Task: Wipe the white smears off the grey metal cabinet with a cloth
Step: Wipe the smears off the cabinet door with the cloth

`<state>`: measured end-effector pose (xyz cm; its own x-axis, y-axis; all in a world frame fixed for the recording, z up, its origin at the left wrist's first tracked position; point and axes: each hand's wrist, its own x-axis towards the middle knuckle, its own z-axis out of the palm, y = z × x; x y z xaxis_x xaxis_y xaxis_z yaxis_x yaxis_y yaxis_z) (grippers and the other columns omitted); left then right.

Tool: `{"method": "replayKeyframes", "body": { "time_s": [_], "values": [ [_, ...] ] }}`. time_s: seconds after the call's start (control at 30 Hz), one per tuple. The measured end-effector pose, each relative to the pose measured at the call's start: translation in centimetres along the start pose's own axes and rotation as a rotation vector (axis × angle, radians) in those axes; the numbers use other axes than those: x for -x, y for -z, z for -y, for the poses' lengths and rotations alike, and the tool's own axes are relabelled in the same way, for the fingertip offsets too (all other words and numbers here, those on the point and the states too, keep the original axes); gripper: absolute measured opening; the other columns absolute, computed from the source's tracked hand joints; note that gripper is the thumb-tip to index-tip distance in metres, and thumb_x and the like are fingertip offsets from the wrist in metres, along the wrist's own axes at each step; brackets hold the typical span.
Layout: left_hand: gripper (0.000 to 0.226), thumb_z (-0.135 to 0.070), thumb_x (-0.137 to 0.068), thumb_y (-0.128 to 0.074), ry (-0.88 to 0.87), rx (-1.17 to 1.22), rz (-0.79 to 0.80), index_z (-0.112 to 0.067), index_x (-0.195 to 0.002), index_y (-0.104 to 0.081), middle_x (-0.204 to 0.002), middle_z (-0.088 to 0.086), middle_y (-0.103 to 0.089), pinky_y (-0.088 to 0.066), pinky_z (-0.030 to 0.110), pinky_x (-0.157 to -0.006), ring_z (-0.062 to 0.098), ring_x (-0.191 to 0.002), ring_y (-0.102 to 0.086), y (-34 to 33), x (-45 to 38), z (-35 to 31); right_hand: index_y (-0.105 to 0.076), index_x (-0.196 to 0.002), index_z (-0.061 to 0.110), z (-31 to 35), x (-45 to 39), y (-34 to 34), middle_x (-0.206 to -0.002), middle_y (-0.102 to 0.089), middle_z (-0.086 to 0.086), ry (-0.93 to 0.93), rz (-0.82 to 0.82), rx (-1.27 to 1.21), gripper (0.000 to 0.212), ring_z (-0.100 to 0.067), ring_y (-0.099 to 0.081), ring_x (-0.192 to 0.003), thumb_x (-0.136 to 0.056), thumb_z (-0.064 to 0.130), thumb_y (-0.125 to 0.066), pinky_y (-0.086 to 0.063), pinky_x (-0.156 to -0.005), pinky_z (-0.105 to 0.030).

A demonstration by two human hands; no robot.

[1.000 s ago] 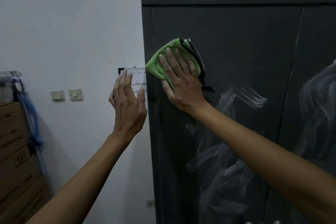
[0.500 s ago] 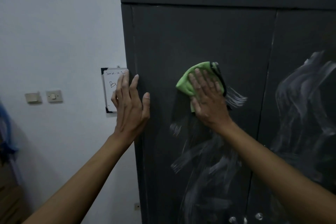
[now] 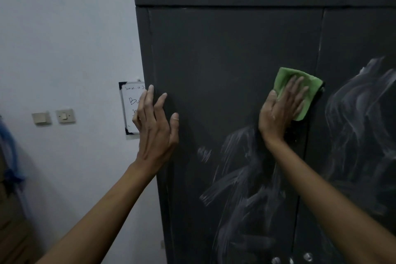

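Pale wall point(image 3: 64, 38) in dim light, with small whiteboard point(image 3: 130, 109), switch point(image 3: 65, 116), blank plate point(image 3: 41, 118).

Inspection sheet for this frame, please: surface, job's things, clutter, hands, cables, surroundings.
Surface: grey cabinet, upper left door clean; white smears lower on it, more smears on the right door.
Job's things: green cloth flat on the left door near the door seam.
Clutter: nothing seen.
Hands: right hand presses the cloth with straight fingers; left hand open at the cabinet's left edge.
Cables: nothing seen.
Surroundings: whiteboard and wall switch on the wall.
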<state>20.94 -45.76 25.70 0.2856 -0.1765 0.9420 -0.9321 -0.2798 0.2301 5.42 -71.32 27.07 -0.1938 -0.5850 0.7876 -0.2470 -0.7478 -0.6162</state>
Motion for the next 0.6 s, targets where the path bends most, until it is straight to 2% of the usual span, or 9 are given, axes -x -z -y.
{"method": "replayKeyframes", "body": {
  "time_s": [0.13, 0.23, 0.4, 0.6],
  "values": [
    [0.056, -0.037, -0.102, -0.043, 0.004, -0.007, -0.020, -0.009, -0.150, -0.046, -0.170, 0.016, -0.023, -0.008, 0.034, -0.125, 0.029, -0.160, -0.014, 0.3, 0.2, 0.8, -0.016, -0.168, 0.009, 3.6, 4.2, -2.4, -0.177, -0.010, -0.010, 0.206, 0.041, 0.026, 0.068, -0.035, -0.003, -0.164, -0.108, 0.034, -0.037, 0.000, -0.131, -0.054],
    [0.055, -0.036, -0.103, -0.041, -0.006, -0.011, -0.025, -0.008, -0.151, -0.045, -0.170, 0.016, -0.021, -0.010, 0.037, -0.125, 0.029, -0.160, -0.014, 0.4, 0.4, 1.0, -0.013, -0.169, 0.014, 6.3, 7.7, -3.8, -0.178, -0.006, -0.007, 0.388, 0.129, 0.040, 0.069, -0.032, 0.001, -0.164, -0.109, 0.034, -0.039, 0.003, -0.131, -0.051],
    [0.053, -0.033, -0.104, -0.042, -0.021, -0.018, -0.060, -0.009, -0.151, -0.042, -0.170, 0.014, -0.022, -0.018, 0.048, -0.124, 0.028, -0.160, -0.015, 0.7, 0.4, 1.8, -0.020, -0.169, 0.016, 9.6, 12.0, -5.6, -0.178, -0.009, -0.006, 0.689, 0.273, 0.062, 0.069, -0.030, 0.000, -0.164, -0.107, 0.034, -0.045, 0.001, -0.132, -0.051],
    [0.052, -0.031, -0.103, -0.042, -0.028, 0.015, -0.107, -0.010, -0.150, -0.041, -0.169, 0.013, -0.024, -0.020, 0.048, -0.123, 0.027, -0.158, -0.019, 0.1, 1.2, 2.5, -0.026, -0.168, 0.020, 8.6, 12.7, -5.4, -0.177, -0.017, -0.002, 0.994, 0.395, 0.063, 0.069, -0.024, -0.007, -0.164, -0.104, 0.032, -0.051, -0.008, -0.132, -0.050]
  ]
}}
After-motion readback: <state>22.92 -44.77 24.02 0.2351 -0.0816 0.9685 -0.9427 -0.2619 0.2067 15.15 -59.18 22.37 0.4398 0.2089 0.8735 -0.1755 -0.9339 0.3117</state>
